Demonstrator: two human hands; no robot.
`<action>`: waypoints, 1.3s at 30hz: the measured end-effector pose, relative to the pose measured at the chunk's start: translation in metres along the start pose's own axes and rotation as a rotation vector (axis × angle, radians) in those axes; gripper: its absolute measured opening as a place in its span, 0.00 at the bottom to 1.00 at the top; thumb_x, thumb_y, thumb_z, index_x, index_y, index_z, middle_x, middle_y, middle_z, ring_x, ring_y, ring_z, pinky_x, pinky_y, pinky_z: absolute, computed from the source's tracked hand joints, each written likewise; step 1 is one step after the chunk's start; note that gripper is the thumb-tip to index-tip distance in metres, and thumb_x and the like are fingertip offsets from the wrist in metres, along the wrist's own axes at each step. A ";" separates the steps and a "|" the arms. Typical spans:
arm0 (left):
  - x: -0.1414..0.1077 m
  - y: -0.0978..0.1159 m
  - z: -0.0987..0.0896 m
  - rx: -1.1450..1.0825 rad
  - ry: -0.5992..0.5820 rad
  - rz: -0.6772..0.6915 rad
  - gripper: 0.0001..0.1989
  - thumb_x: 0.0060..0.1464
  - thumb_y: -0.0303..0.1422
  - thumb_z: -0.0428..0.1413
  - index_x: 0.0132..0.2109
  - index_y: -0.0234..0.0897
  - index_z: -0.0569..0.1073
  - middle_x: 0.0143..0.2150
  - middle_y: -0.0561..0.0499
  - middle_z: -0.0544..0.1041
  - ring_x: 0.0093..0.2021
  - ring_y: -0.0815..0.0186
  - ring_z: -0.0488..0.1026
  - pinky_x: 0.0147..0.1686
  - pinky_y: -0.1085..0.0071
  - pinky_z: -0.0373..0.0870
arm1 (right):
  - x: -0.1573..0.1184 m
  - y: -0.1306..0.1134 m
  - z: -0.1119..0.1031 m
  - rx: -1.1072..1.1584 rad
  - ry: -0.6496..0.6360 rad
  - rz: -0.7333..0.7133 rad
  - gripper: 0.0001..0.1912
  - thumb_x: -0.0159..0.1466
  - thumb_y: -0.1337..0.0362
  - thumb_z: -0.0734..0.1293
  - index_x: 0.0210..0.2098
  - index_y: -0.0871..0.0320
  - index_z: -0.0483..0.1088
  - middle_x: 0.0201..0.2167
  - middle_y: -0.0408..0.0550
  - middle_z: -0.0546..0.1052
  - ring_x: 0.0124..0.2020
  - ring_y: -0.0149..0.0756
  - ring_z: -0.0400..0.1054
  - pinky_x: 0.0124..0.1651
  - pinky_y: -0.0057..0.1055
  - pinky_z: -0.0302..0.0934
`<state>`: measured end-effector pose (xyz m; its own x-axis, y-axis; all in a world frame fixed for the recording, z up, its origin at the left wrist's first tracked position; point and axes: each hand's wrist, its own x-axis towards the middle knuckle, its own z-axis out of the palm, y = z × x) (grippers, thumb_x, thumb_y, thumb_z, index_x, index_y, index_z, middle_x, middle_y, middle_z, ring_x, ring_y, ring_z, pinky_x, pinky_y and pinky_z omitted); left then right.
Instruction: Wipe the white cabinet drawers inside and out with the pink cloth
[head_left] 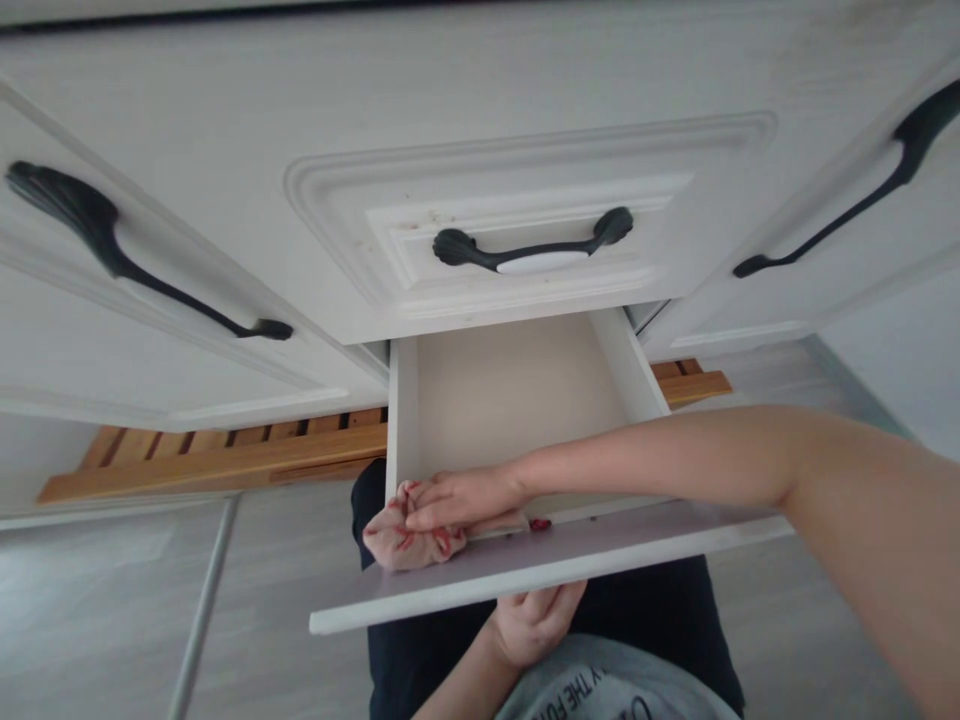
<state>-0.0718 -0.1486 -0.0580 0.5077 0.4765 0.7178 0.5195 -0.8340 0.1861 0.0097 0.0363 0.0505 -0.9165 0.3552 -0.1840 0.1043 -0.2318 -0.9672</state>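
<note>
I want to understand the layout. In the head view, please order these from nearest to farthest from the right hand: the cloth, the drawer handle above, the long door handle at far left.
1. cloth, under the right hand
2. drawer handle, above
3. door handle, far left

An open white drawer [510,400] is shown below a closed drawer front with a black handle [534,250]. A pink cloth with red marks [409,540] is pressed against the drawer's front left corner by the right hand [461,497]. The drawer front [600,560] is gripped from beneath by the left hand [534,620].
</note>
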 end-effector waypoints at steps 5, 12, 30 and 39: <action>-0.006 0.000 0.000 0.036 -0.026 0.041 0.19 0.49 0.35 0.69 0.50 0.50 0.80 0.43 0.55 0.83 0.46 0.62 0.78 0.58 0.65 0.70 | 0.008 -0.005 -0.005 -0.071 -0.172 0.068 0.11 0.67 0.67 0.65 0.27 0.61 0.67 0.24 0.38 0.70 0.29 0.28 0.66 0.37 0.27 0.62; -0.011 -0.001 -0.002 0.028 -0.052 0.034 0.19 0.51 0.33 0.68 0.51 0.50 0.80 0.41 0.56 0.82 0.43 0.64 0.77 0.56 0.65 0.70 | -0.067 -0.022 -0.028 -0.052 -0.247 0.392 0.07 0.63 0.63 0.67 0.31 0.60 0.68 0.25 0.38 0.73 0.29 0.30 0.69 0.38 0.29 0.64; 0.013 0.000 -0.006 -0.053 -0.037 -0.017 0.19 0.54 0.24 0.60 0.52 0.43 0.80 0.42 0.55 0.83 0.41 0.68 0.77 0.59 0.69 0.67 | -0.182 -0.044 -0.025 -0.572 -0.086 0.850 0.23 0.68 0.59 0.55 0.20 0.56 0.69 0.20 0.43 0.73 0.26 0.34 0.66 0.41 0.35 0.56; 0.023 0.003 -0.008 -0.037 -0.033 -0.028 0.18 0.54 0.24 0.61 0.51 0.41 0.79 0.45 0.52 0.82 0.43 0.66 0.78 0.57 0.67 0.68 | -0.168 -0.063 -0.018 -0.694 -0.077 0.916 0.23 0.68 0.58 0.58 0.20 0.57 0.70 0.20 0.45 0.74 0.25 0.33 0.66 0.37 0.32 0.56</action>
<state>-0.0639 -0.1428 -0.0355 0.5164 0.5080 0.6894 0.5080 -0.8298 0.2310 0.1645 0.0079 0.1393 -0.4058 0.2492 -0.8793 0.9114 0.1826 -0.3689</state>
